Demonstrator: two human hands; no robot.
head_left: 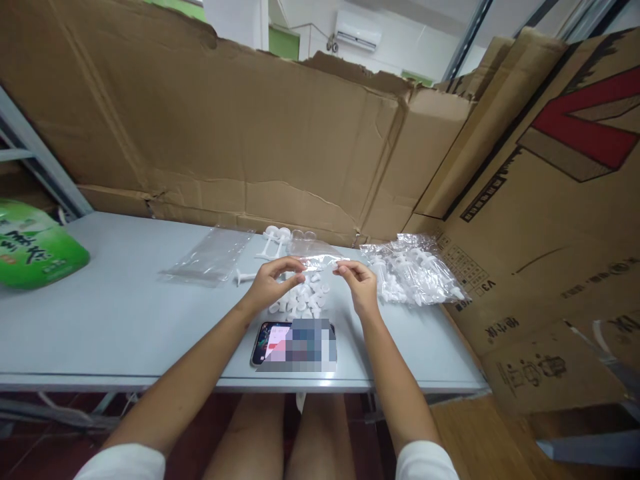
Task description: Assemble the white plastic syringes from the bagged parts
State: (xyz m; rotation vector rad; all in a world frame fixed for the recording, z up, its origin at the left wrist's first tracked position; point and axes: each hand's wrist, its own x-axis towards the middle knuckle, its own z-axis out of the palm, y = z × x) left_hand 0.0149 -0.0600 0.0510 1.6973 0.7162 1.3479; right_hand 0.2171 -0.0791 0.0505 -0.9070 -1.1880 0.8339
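Note:
A clear plastic bag [320,255] is stretched between my two hands above the table, its near edge running from one to the other. My left hand [274,283] curls thumb and forefinger at the bag's left side. At the right side, the fingertips of my right hand [359,283] pinch the bag's edge. Below and between the hands lies a loose pile of small white plastic parts [303,300]. White stemmed pieces with round ends [276,241] lie behind my left hand, and another white stemmed piece [245,277] is beside it.
A flat clear bag [213,257] lies left on the grey table [125,320]. Filled bags of white parts [415,270] are at right. A phone [273,343] lies near the front edge, a green package [40,250] far left. Cardboard walls [250,127] enclose the back and right.

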